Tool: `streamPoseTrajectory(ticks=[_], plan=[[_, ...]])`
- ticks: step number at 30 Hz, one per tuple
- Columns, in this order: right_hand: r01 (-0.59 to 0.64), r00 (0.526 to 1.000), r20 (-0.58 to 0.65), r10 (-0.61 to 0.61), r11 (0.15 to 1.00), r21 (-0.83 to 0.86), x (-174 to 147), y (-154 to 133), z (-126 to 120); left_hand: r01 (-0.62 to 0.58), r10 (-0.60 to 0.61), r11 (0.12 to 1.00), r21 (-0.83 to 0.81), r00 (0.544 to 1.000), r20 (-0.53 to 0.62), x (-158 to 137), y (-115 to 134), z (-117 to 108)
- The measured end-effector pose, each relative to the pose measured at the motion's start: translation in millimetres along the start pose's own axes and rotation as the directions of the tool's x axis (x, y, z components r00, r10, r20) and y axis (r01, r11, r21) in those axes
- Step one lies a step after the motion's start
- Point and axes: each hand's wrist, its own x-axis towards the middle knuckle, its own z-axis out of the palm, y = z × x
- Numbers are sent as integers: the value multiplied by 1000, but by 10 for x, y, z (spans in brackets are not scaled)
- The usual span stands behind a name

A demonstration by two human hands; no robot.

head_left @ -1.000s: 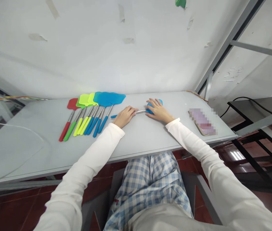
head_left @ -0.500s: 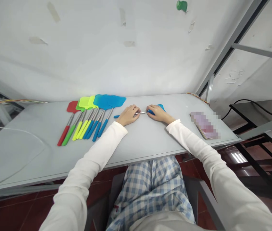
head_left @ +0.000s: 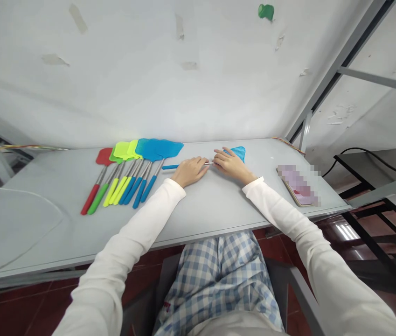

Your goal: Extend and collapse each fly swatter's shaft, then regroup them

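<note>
A blue fly swatter [head_left: 170,167] lies crosswise in front of me, its handle to the left and its mesh head [head_left: 239,153] to the right. My left hand [head_left: 190,171] is closed over the part where the handle meets the metal shaft. My right hand [head_left: 233,167] holds the shaft close to the head, thumb below and some fingers raised. A short piece of bare shaft shows between the two hands. To the left lies a row of fly swatters, including a red one [head_left: 88,199], a green one [head_left: 98,198], yellow ones [head_left: 122,148] and blue ones [head_left: 164,148].
The grey table [head_left: 198,214] runs along a white wall [head_left: 201,102]. A phone [head_left: 297,186] with a blurred screen lies on the right. At the far left a white cable [head_left: 56,200] curves over the table. Metal frame posts [head_left: 307,130] stand at the right.
More of the blue handle now sticks out left of my left hand. The mesh head shows more plainly and looks turned flatter. My right fingers have lifted and spread somewhat.
</note>
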Motion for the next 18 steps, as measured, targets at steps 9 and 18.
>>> streamPoseTrajectory(ticks=[9,18], plan=[[-96,992,-83,94,995,-17,9,-36,12,112,-120,990,87,987,102,16,20,-70],[-162,981,-117,156,986,-39,-21,-84,48,152,-148,988,-23,980,136,61,31,-258]])
